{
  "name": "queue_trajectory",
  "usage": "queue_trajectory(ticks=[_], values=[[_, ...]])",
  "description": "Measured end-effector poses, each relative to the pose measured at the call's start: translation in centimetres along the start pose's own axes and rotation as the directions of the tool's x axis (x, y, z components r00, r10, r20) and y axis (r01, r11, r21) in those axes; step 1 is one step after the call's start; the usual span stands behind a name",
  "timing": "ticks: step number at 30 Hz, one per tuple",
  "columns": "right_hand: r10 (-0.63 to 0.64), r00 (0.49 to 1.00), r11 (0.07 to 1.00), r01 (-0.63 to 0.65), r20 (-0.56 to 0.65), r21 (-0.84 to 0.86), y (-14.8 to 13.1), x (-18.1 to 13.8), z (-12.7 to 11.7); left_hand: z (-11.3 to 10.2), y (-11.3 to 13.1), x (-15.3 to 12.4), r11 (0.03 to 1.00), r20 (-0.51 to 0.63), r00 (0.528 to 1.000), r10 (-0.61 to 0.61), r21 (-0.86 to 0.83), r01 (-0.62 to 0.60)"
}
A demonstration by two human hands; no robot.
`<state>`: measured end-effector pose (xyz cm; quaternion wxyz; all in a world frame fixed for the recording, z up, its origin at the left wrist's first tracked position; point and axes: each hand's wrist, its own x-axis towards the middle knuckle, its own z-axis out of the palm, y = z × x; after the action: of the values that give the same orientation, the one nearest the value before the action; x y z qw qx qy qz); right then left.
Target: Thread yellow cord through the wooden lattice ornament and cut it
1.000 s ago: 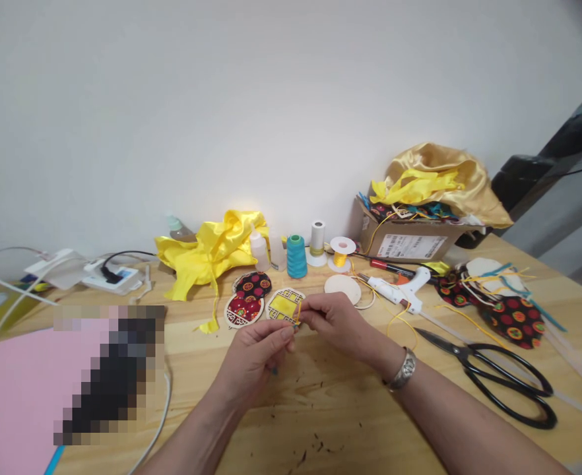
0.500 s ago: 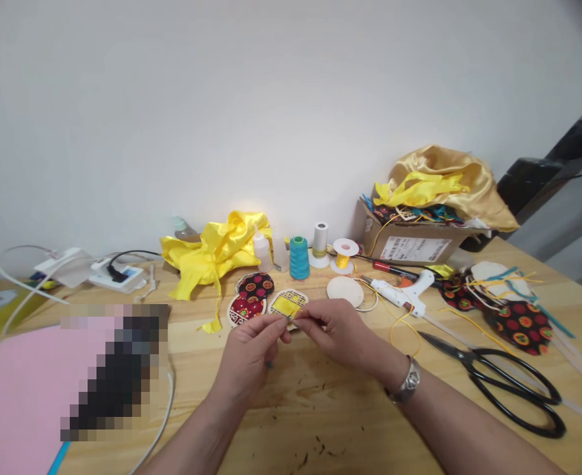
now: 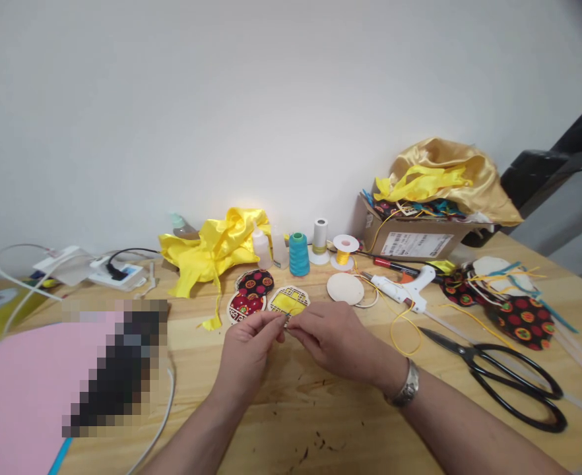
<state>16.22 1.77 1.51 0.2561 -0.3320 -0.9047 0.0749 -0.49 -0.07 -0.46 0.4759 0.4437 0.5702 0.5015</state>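
My left hand point(image 3: 252, 344) and my right hand point(image 3: 331, 338) meet fingertip to fingertip over the table, both closed in a pinch. A short bit of teal cord point(image 3: 287, 318) shows between the fingertips; most of it is hidden. Just beyond them lies a round wooden lattice disc point(image 3: 275, 305) with yellow cloth in its middle, partly covered by my right hand. To its left rests a similar disc point(image 3: 245, 307) with red patterned cloth, overlapping a dark patterned round piece point(image 3: 255, 282).
Behind the discs stand a teal thread cone point(image 3: 299, 255), white bottles point(image 3: 260, 248) and a yellow cord spool point(image 3: 343, 254). A glue gun point(image 3: 404, 290) and black scissors point(image 3: 493, 369) lie right. A box point(image 3: 410, 241) and yellow satin point(image 3: 216, 247) stand near the wall.
My fingertips have shifted slightly and still pinch together. The teal end seen below my left hand is now out of sight. The view has tilted a little.
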Motion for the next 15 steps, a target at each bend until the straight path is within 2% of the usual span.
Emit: queue_trajectory(ticks=[10, 15], values=[[-0.039, 0.999, 0.998, 0.041, 0.028, -0.055, 0.15, -0.06, 0.17, 0.08, 0.24, 0.00, 1.000, 0.009, 1.000, -0.009, -0.002, 0.009], [-0.102, 0.995, 0.988, 0.104, 0.018, -0.114, 0.24, -0.04, -0.50, 0.19, 0.45, -0.10, 0.997, 0.031, 1.000, 0.001, 0.083, -0.004]])
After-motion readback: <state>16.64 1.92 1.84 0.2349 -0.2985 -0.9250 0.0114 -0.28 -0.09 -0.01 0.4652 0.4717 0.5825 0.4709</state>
